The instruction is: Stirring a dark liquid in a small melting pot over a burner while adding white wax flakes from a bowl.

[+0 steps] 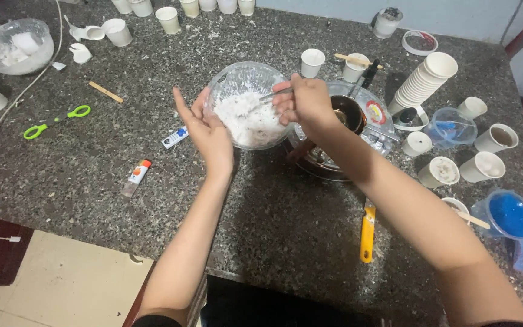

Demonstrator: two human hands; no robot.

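Observation:
A clear bowl (237,79) full of white lumpy paste is tilted toward me above the dark speckled counter (122,181). My left hand (204,127) cups its left side with fingers spread. My right hand (302,100) grips a thin metal utensil (266,95) whose tip is in the white mass. Under my right wrist lies a dark brown bowl (349,112) on a clear round lid.
Green scissors (55,120), a wooden stick (105,91), two small tubes (136,175) lie left. A second clear bowl (16,45) stands far left. Stacked paper cups (425,79), loose cups, blue-filled containers (511,215) crowd the right. A yellow-handled tool (367,233) lies near the front edge.

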